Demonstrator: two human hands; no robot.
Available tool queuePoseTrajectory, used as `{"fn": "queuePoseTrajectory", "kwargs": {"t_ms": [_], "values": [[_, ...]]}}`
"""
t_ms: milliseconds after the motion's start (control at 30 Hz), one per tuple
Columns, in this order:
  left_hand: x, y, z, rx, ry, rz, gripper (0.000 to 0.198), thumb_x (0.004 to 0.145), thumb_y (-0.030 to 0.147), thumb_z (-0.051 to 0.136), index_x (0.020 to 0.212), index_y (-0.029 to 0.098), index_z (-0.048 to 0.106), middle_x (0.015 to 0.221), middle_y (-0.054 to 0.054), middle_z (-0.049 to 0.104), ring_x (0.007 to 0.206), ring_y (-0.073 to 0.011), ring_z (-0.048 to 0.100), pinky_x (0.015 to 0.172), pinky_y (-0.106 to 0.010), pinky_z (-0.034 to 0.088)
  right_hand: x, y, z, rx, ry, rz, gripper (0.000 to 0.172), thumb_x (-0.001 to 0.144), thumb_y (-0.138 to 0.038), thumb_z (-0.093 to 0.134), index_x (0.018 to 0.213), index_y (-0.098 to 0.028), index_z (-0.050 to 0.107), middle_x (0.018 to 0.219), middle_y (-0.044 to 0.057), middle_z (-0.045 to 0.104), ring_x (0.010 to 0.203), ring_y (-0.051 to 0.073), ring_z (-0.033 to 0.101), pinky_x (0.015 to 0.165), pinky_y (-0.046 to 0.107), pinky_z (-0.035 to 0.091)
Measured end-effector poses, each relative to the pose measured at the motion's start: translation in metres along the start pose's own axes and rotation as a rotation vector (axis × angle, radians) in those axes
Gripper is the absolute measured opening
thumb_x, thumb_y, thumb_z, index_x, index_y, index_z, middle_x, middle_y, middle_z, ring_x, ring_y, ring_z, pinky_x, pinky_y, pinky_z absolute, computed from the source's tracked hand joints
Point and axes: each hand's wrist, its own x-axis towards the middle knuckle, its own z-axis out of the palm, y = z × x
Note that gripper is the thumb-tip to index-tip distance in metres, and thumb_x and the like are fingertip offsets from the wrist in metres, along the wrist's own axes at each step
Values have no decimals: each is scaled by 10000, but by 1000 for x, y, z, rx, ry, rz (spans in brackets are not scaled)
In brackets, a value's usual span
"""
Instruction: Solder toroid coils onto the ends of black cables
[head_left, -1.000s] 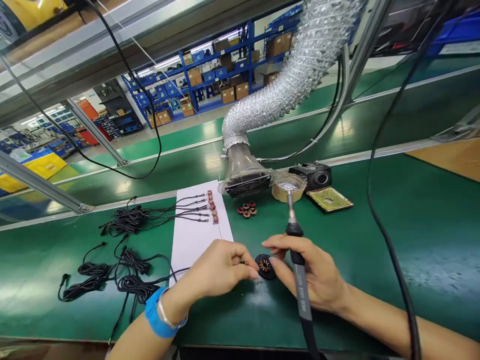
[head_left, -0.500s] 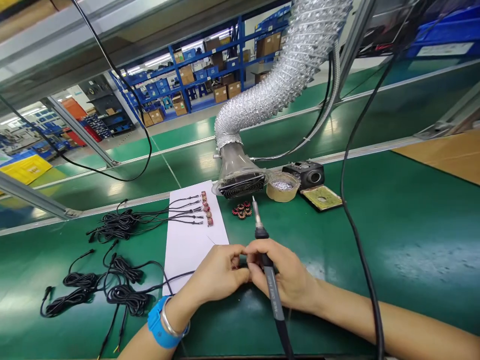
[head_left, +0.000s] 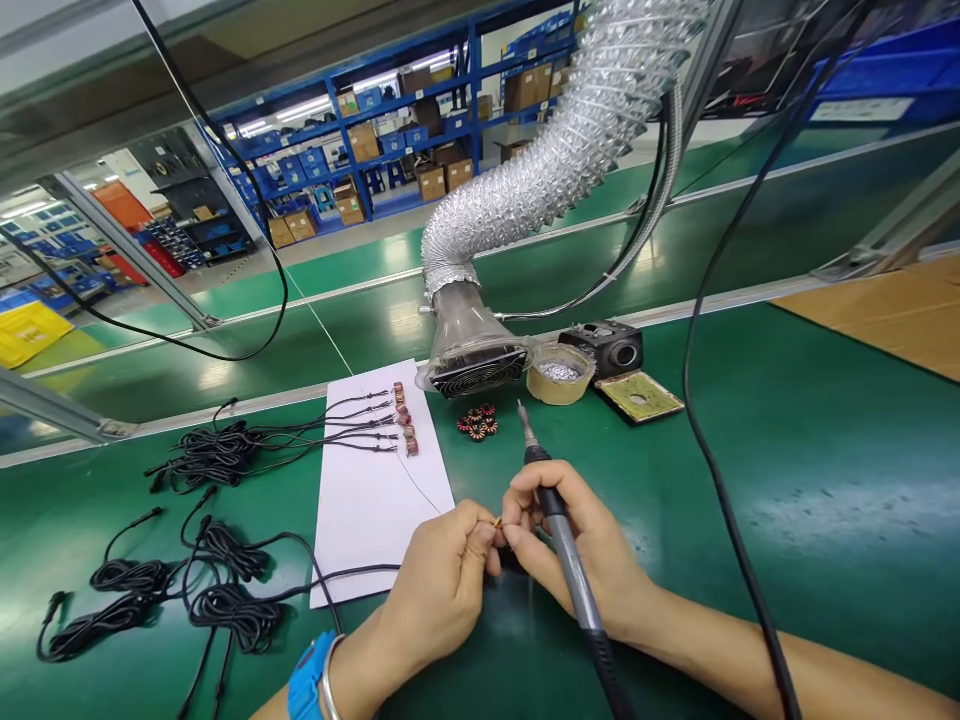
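Note:
My left hand (head_left: 439, 575) pinches a thin wire with a small gold-coloured end (head_left: 497, 522), and a blue band and silver bangle sit on that wrist. My right hand (head_left: 574, 545) is shut around a soldering iron (head_left: 566, 550), whose metal tip (head_left: 523, 425) points up and away from the fingers. The fingertips of both hands nearly meet at the wire end. A dark object (head_left: 514, 562) lies mostly hidden beneath them. Left of my hands is a white paper sheet (head_left: 375, 510), with several wired copper coils (head_left: 401, 415) along its far end.
Black coiled cables (head_left: 214, 450) lie left of the paper on the green work mat (head_left: 712, 520). Several toroid coils (head_left: 478, 422), a solder tin (head_left: 559, 372), a black device (head_left: 604, 348), a yellowish pad (head_left: 637, 398) and a fume extractor nozzle (head_left: 472, 360) stand ahead.
My hands have drawn together, covering the black ring with a copper coil that lay between them. The iron now leans toward the upper left, and the view has shifted.

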Motion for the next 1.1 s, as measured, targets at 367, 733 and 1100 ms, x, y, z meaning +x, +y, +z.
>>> {"fn": "queuePoseTrajectory", "kwargs": {"t_ms": [367,733,1100], "values": [[-2,-1,-2,-212,-53,-87,298,1019,419,311,888,197,460,604,45,574,584,-108,495,630,-235,373,1,4,-8,-21,-30,-47,305,882,-124,550,1119,-274,432,866,-7,591,731,101,590,656,212,536],[-2,0,-6,-138,-106,-132,315,1014,418,319,836,192,447,608,48,524,583,-108,465,612,-246,345,-1,5,-6,-48,-51,-23,328,860,-134,572,1114,-276,420,802,-26,599,660,101,573,617,220,520],[-5,-1,2,-414,0,-120,238,978,430,425,942,196,451,714,44,454,615,-95,364,572,-231,293,-5,-3,5,-233,-6,-137,275,821,-92,524,1030,-242,425,718,-44,549,594,91,560,570,199,501]]}}
